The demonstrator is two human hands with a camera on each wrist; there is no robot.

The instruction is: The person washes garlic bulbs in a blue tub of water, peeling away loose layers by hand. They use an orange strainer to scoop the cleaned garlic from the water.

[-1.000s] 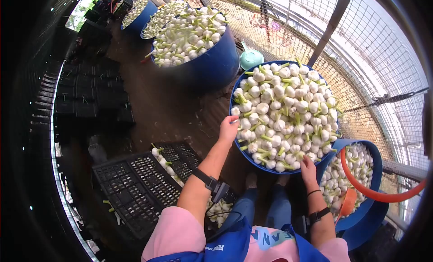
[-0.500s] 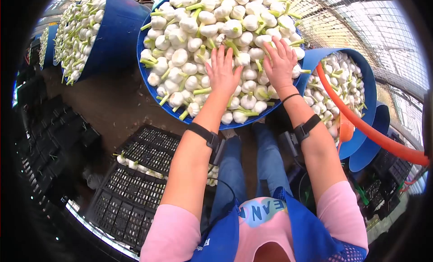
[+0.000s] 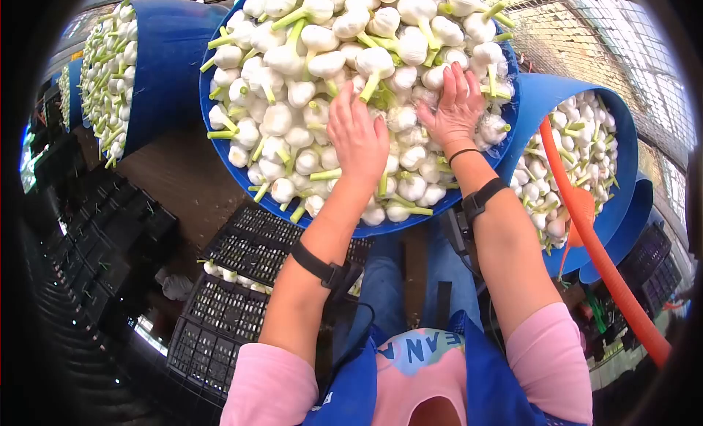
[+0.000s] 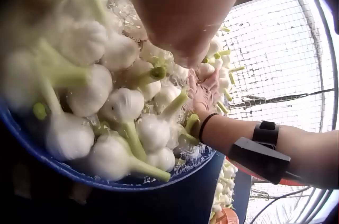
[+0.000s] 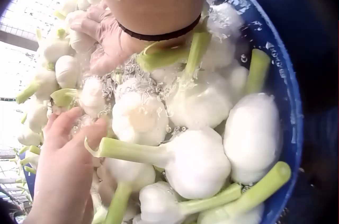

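A round blue tub [image 5: 297,118] is heaped with white garlic bulbs [image 3: 278,120] on short green stems. My left hand [image 3: 357,136] lies on the bulbs near the middle of the heap, its fingers extended forward. To its right, my right hand [image 3: 455,111] presses on the bulbs with fingers spread, close to the tub's right side. Water [image 5: 127,83] ripples and bubbles around the bulbs under the right hand in the right wrist view. In the left wrist view, wet bulbs [image 4: 153,131] sit low against the near rim, partly under water.
At the right stands another blue tub [image 3: 619,126] of garlic, with an orange hose [image 3: 586,235] running across it. More garlic-filled blue tubs [image 3: 172,67] line the left. Black plastic crates [image 3: 220,316] lie at lower left, and wire mesh [image 3: 556,30] rises behind.
Both hands have moved from the tub's rim onto the garlic and now press lower among the bulbs. Water has come up around the right hand. The head view has swung towards the tub.
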